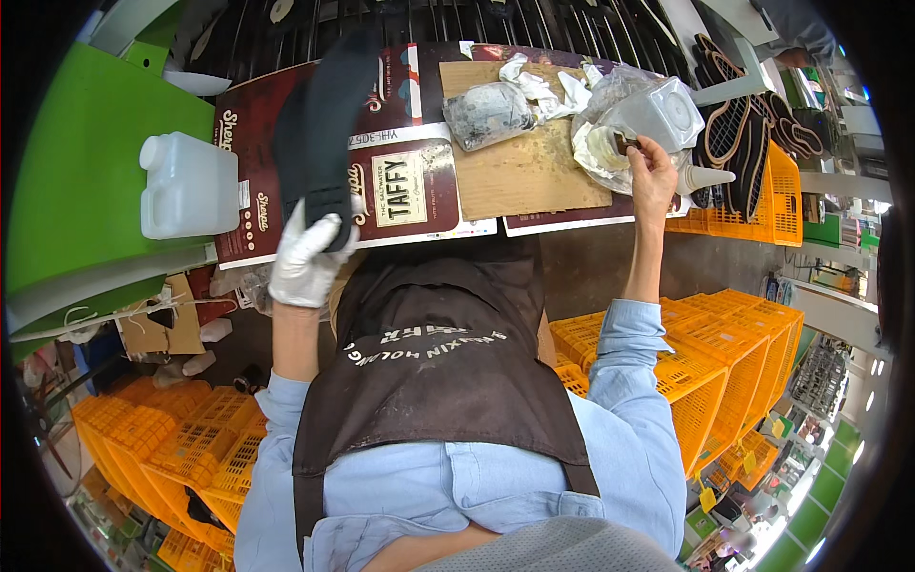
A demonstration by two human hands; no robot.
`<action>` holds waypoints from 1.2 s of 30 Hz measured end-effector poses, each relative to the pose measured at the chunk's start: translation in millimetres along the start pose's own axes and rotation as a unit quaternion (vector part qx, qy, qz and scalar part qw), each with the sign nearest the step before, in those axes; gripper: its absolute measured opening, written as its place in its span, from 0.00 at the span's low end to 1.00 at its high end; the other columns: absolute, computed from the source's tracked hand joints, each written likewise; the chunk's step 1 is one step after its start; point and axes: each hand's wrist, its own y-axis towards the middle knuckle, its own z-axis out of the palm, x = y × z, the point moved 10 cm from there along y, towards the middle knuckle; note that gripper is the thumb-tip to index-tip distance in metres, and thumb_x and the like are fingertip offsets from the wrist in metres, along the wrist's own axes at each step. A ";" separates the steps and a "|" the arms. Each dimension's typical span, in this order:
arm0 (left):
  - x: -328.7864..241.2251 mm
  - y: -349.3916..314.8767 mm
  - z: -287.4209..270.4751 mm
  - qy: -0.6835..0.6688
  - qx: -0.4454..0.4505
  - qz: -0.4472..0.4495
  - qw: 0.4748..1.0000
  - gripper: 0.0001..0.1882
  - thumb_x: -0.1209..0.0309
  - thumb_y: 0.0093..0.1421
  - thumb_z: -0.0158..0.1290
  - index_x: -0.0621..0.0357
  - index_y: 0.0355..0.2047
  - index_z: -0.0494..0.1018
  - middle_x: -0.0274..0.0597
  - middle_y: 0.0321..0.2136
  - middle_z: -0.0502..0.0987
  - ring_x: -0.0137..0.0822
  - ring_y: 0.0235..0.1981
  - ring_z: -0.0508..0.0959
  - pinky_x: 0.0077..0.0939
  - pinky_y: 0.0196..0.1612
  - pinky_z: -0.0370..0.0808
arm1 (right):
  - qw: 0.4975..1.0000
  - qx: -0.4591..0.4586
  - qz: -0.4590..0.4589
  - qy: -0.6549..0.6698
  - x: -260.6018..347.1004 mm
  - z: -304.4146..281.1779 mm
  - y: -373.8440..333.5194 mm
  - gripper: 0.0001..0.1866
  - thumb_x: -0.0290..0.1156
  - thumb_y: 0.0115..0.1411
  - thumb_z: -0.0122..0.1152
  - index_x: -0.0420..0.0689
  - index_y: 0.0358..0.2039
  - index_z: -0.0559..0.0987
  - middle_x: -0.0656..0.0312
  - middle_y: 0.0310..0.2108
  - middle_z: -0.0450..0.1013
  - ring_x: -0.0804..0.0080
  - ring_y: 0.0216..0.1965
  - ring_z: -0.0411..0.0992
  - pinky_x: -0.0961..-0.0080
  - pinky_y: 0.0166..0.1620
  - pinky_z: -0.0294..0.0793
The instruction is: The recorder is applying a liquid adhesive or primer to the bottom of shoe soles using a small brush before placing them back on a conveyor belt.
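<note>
My left hand [310, 255], in a white glove, is closed on the near end of a long black shoe sole [329, 133]. The sole stands up from the glove and is blurred toward its far end. At the right, my bare right hand [652, 176] pinches a small dark handle [625, 143] over a pale, cloudy plastic cup [604, 148]. The handle's lower end is hidden in the cup. Crumpled clear plastic surrounds the cup, and a translucent square container [664, 112] lies tilted behind it. A white nozzle [707, 178] points right beside my wrist.
Printed maroon cardboard [400, 191] covers the table, with a stained brown sheet [519, 181] on it. A grimy jar [488, 114] and crumpled white tissues [543, 91] lie there. A white jug [191, 186] stands left. Several soles [748, 143] are piled right, near orange crates [724, 343].
</note>
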 end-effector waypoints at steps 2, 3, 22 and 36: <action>16.1 -0.2 38.0 0.021 0.099 -0.034 0.994 0.18 0.76 0.61 0.50 0.62 0.51 0.63 0.51 0.42 0.75 0.38 0.36 0.79 0.28 0.37 0.78 | 0.999 0.001 0.004 0.036 -10.9 4.6 -0.7 0.13 0.24 0.54 0.62 0.35 0.41 0.79 0.68 0.27 0.73 0.84 0.25 0.67 0.86 0.31 0.68; 25.5 0.0 50.6 0.043 0.088 -0.057 0.994 0.18 0.74 0.60 0.51 0.65 0.50 0.62 0.53 0.42 0.74 0.39 0.32 0.79 0.28 0.33 0.77 | 0.997 0.000 0.009 0.071 -16.6 5.7 0.2 0.13 0.24 0.55 0.62 0.34 0.42 0.78 0.69 0.28 0.72 0.85 0.26 0.67 0.87 0.31 0.67; 105.3 -2.6 114.9 0.017 0.209 -0.202 0.957 0.24 0.72 0.58 0.57 0.61 0.53 0.63 0.41 0.43 0.73 0.34 0.35 0.79 0.24 0.37 0.79 | 0.965 0.109 -0.232 0.058 167.3 96.4 -28.0 0.11 0.22 0.54 0.64 0.41 0.39 0.79 0.63 0.30 0.75 0.78 0.25 0.70 0.85 0.29 0.69; 107.8 0.9 109.7 0.016 0.208 -0.187 0.960 0.24 0.71 0.58 0.57 0.62 0.53 0.62 0.41 0.42 0.72 0.33 0.34 0.79 0.23 0.36 0.78 | 0.976 0.177 -0.108 0.070 121.1 111.4 -24.8 0.11 0.28 0.53 0.64 0.37 0.37 0.81 0.56 0.27 0.78 0.75 0.24 0.74 0.80 0.32 0.73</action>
